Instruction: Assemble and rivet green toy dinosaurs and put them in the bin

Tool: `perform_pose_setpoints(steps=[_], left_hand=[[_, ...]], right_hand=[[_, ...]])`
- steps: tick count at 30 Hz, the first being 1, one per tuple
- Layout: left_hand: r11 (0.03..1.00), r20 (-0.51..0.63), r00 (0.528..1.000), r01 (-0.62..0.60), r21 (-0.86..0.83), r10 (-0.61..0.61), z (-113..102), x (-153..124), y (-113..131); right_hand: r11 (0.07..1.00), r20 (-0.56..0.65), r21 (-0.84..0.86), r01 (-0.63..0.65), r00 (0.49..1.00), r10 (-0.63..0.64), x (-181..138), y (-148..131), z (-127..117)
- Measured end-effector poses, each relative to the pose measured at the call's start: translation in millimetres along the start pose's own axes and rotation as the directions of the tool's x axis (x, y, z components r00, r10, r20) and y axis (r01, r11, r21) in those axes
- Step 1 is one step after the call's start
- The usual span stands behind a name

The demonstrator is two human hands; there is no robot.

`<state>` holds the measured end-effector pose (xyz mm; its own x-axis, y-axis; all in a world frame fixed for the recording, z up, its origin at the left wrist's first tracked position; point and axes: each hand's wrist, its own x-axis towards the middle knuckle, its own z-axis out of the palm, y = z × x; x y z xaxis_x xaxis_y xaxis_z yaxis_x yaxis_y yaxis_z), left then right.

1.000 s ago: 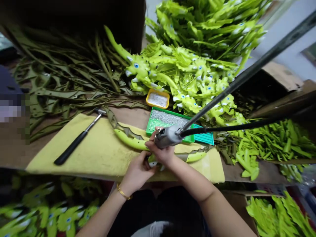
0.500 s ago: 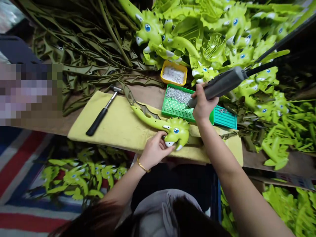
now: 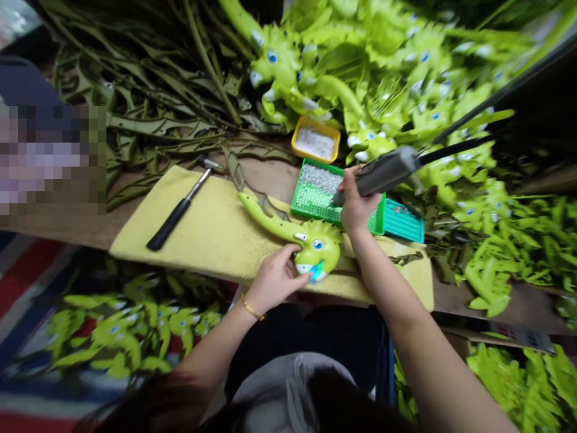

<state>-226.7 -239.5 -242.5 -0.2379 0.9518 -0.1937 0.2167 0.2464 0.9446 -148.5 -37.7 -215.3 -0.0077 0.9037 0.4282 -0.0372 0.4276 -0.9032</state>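
Observation:
With thumb and fingers, my left hand [image 3: 280, 273] grips the lower edge of a lime-green toy dinosaur head [image 3: 325, 249] with a blue eye, lying on a folded yellow cloth [image 3: 198, 240]. A bright blue-green patch shows at its mouth. An olive strip-like part [image 3: 252, 192] lies along the head's long horn-like arm. My right hand [image 3: 358, 207] is wrapped round a grey electric screwdriver [image 3: 387, 173], whose tip points down over the green perforated tray [image 3: 311, 200] of small metal screws. Whether the tip touches a screw I cannot tell.
A hammer [image 3: 174, 219] rests on the cloth's left side. Behind the tray stands a yellow box [image 3: 315, 139] of small pale pieces, and a teal tray [image 3: 404, 220] sits right. Piles of green dinosaur parts [image 3: 374, 90] and olive strips [image 3: 148, 102] fill the back. A blurred person is at left.
A blue-green glow has appeared at the dinosaur's mouth. The whole view has shifted slightly. Both hands keep their holds, with the screwdriver still over the screw tray.

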Motion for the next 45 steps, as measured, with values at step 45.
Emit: perform_pose_setpoints(steps=[45], left_hand=[[0.685, -0.215, 0.898, 0.121, -0.719, -0.384, -47.9, 35.2, 6.2]], right_hand=[[0.988, 0.157, 0.154, 0.009, 0.987, -0.033, -3.2, -73.6, 9.4]])
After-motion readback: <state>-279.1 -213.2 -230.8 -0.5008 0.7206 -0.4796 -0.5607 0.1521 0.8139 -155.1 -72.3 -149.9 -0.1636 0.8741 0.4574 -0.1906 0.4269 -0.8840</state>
